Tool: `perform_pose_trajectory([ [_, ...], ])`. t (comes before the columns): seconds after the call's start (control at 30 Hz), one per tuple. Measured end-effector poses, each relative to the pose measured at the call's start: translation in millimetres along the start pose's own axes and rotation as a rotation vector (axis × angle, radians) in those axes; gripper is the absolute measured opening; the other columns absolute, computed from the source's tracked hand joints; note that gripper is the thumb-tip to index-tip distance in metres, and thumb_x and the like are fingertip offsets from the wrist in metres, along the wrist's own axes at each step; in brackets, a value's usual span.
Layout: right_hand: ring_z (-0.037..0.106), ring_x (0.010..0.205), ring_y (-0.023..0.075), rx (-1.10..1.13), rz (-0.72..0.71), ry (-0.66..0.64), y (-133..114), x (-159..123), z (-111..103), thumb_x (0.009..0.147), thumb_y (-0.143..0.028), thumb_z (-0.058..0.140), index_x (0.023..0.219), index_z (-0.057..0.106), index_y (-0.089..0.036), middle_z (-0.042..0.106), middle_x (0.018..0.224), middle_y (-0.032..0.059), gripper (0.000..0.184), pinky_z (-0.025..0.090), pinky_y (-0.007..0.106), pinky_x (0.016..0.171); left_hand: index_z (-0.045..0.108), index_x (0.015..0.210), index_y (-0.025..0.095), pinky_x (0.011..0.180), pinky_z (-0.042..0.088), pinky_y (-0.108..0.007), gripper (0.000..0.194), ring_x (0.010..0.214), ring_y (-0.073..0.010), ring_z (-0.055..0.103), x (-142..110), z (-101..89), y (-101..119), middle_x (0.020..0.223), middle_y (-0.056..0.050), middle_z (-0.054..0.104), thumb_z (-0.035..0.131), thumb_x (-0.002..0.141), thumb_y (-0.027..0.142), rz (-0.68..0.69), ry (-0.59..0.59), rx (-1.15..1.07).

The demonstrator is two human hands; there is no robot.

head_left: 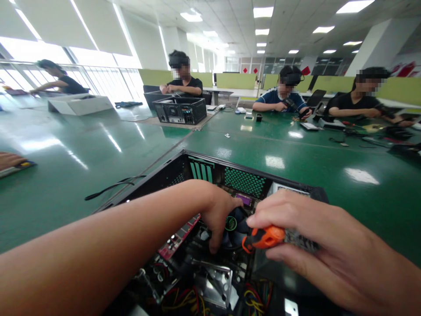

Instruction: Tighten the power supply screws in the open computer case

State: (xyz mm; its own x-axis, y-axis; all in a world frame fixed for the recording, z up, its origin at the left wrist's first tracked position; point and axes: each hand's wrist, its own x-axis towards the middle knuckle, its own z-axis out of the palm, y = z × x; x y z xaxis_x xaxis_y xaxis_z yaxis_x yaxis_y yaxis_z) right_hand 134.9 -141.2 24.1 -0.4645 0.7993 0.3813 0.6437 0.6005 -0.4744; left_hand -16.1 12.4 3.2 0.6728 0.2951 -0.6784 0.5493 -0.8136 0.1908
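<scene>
A black computer case (184, 153) lies open in front of me. Inside it sits a round cooling fan (235, 235) with dark blades and a green-ringed hub. My left hand (219, 213) reaches in from the left, thumb and fingers gripping the fan's edge; some fingertips are hidden. My right hand (296, 228) holds a screwdriver (266, 238) by its orange and black handle, just right of the fan. Its shaft cannot be made out. Left of the fan is a red circuit board (179, 239). A bent metal bracket (215, 281) and coloured wires (184, 300) lie nearer me.
A black cable (108, 186) lies on the green table (141, 149) left of the case. Another open computer case (180, 110) stands across the table. A white box (80, 104) is at the far left. Several people sit around, and another person's hand (13, 161) shows at the left edge.
</scene>
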Motion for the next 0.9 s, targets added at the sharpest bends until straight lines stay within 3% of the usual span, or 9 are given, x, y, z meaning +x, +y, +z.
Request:
perform_pose_trajectory([
  [0.07, 0.051, 0.116, 0.0145, -0.046, -0.027, -0.021, 0, 0, -1, 0.086, -0.016, 0.050, 0.128, 0.042, -0.029, 0.057, 0.125, -0.0023, 0.045, 0.041, 0.026, 0.099, 0.035, 0.136, 0.028, 0.097, 0.038, -0.038, 0.110, 0.119, -0.0345, 0.045, -1, -1.3, 0, 0.131, -0.003, 0.051, 0.074, 0.033, 0.027, 0.016, 0.005, -0.033],
  [0.13, 0.052, 0.115, 0.0142, -0.057, -0.002, 0.008, 1, -2, -1, 0.086, -0.018, 0.050, 0.129, 0.040, -0.030, 0.056, 0.126, -0.0030, 0.045, 0.043, 0.024, 0.096, 0.035, 0.136, 0.029, 0.096, 0.039, -0.038, 0.111, 0.117, -0.0343, 0.047, -2, -1.8, 1, 0.129, -0.002, 0.053, 0.075, 0.032, 0.027, 0.011, 0.005, -0.057],
  [0.27, 0.063, 0.090, 0.0140, -0.080, 0.161, 0.288, 7, -4, 0, 0.084, -0.026, 0.056, 0.116, 0.050, -0.032, 0.064, 0.106, -0.0038, 0.033, 0.049, 0.023, 0.078, 0.017, 0.143, 0.024, 0.098, 0.037, -0.043, 0.121, 0.121, -0.0354, 0.042, -5, -1.3, 5, 0.133, -0.007, 0.049, 0.074, 0.036, 0.027, -0.039, -0.022, -0.017],
  [0.37, 0.062, 0.088, 0.0146, -0.211, 0.241, 0.433, 15, -1, 2, 0.085, -0.025, 0.055, 0.118, 0.050, -0.032, 0.062, 0.108, -0.0023, 0.034, 0.047, 0.026, 0.080, 0.008, 0.144, 0.020, 0.099, 0.036, -0.044, 0.126, 0.125, -0.0355, 0.038, -6, -1.5, 6, 0.139, -0.011, 0.042, 0.072, 0.037, 0.027, -0.060, -0.057, 0.024],
  [0.47, 0.061, 0.092, 0.0162, -0.294, 0.249, 0.427, 23, 4, 3, 0.086, -0.023, 0.054, 0.118, 0.051, -0.029, 0.062, 0.109, -0.0002, 0.033, 0.046, 0.028, 0.081, 0.008, 0.144, 0.019, 0.099, 0.036, -0.043, 0.127, 0.125, -0.0353, 0.038, -5, -1.5, 6, 0.141, -0.013, 0.037, 0.072, 0.036, 0.027, -0.059, -0.064, 0.034],
  [0.9, 0.061, 0.094, 0.0160, -0.270, 0.240, 0.344, 23, 7, 4, 0.087, -0.024, 0.051, 0.119, 0.050, -0.028, 0.063, 0.108, 0.0006, 0.032, 0.047, 0.027, 0.078, 0.008, 0.144, 0.019, 0.102, 0.032, -0.043, 0.126, 0.128, -0.0353, 0.033, -7, -3.2, 9, 0.142, -0.012, 0.036, 0.072, 0.036, 0.026, -0.076, -0.076, 0.069],
])
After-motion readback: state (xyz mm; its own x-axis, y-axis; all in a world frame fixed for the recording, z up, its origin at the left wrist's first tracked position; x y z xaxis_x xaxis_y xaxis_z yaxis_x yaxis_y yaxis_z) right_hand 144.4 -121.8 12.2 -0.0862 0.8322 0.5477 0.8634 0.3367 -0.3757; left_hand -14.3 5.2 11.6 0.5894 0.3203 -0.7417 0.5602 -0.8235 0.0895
